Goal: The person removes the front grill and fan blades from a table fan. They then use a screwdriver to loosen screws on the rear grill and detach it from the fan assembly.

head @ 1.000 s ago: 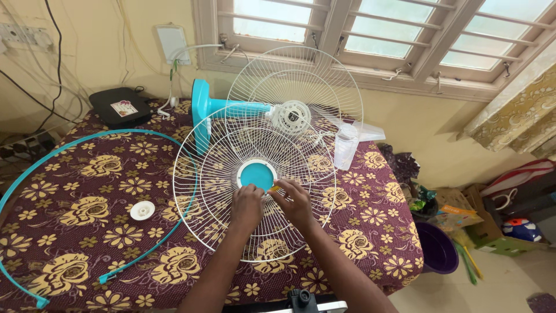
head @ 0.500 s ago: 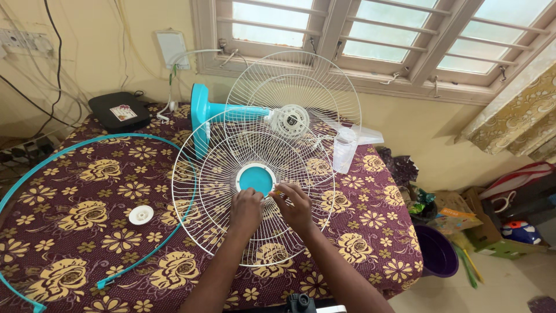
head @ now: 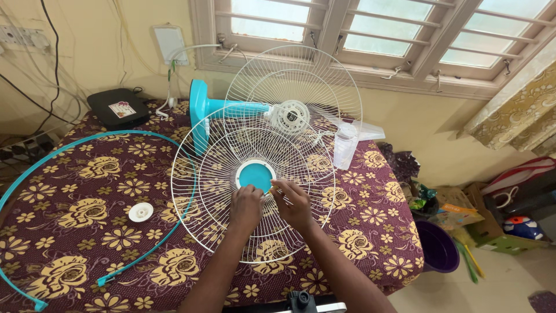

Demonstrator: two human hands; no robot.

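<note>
Our left hand (head: 246, 206) presses the white wire fan guard (head: 253, 184) flat on the worktop, steadying it; our right hand (head: 294, 203) pinches a small yellow tool (head: 271, 189) beside the guard's teal hub.

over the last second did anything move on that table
Nothing really moved. Both hands, left and right, stay on the white fan guard beside its teal hub. The teal ring and white cap lie as before.

fan guard (head: 220, 174) on table (head: 69, 232), fan stand (head: 208, 113) behind, cap (head: 141, 211) left
</note>
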